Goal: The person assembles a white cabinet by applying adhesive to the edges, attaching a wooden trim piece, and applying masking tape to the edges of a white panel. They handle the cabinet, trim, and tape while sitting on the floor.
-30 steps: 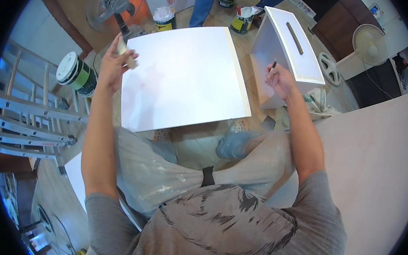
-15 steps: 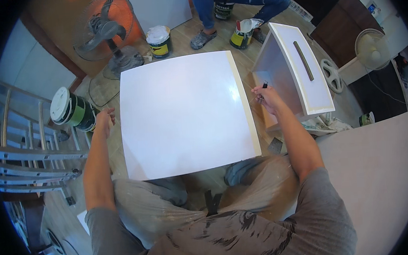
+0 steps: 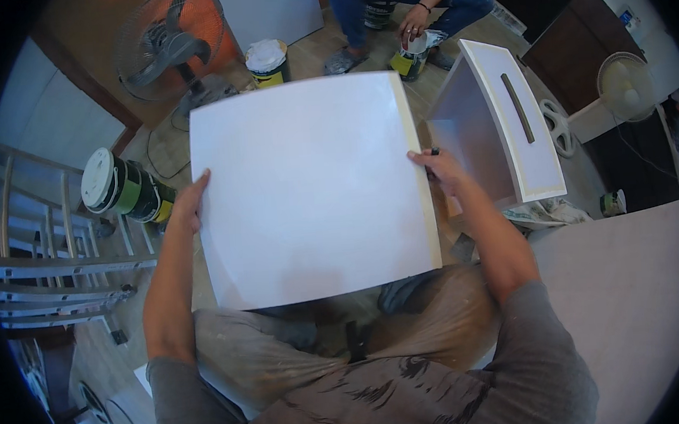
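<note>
white panel [image 3: 311,186] | large, square, smooth | left hand [image 3: 189,206], right hand [image 3: 440,171] grasp edges

An orange-backed floor fan [image 3: 170,47] is standing on the floor at upper left, with a covered paint bucket [image 3: 267,62] just beside it. A green-and-black bucket [image 3: 124,190] is lying on its side near an aluminium ladder [image 3: 55,264]. A white drawer box [image 3: 505,124] is sitting at right, a white pedestal fan [image 3: 623,86] beyond it.
</note>
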`<action>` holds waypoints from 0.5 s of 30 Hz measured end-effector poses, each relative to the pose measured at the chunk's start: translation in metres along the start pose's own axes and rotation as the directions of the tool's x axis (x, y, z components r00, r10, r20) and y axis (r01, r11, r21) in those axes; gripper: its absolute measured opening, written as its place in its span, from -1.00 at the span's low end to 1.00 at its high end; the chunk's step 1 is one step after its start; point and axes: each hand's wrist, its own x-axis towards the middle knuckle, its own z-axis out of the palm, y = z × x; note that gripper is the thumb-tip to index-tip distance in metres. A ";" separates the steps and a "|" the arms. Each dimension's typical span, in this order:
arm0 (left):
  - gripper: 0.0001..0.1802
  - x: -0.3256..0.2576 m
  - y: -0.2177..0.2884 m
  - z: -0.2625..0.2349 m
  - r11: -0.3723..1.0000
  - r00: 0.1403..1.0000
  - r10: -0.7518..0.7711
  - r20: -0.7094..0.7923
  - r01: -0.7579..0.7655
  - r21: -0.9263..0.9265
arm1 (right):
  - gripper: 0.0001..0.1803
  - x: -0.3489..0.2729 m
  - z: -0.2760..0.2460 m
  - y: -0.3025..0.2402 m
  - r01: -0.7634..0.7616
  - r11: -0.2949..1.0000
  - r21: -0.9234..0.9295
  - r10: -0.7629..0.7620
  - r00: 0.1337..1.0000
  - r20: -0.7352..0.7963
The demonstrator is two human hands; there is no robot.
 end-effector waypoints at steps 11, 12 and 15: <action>-0.42 -0.123 0.115 -0.005 0.437 0.602 0.700 -0.384 -0.787 -0.436 | -0.64 -0.100 -0.010 -0.151 0.725 0.685 0.073 -0.714 0.688 -0.133; -0.44 -0.123 0.114 -0.014 0.395 0.592 0.727 -0.347 -0.775 -0.494 | -0.64 -0.100 -0.012 -0.153 0.767 0.641 0.031 -0.757 0.638 -0.138; -0.43 -0.098 0.094 -0.053 0.305 0.509 0.827 -0.238 -0.762 -0.571 | -0.78 -0.085 0.003 -0.143 0.852 0.519 0.068 -0.839 0.523 -0.152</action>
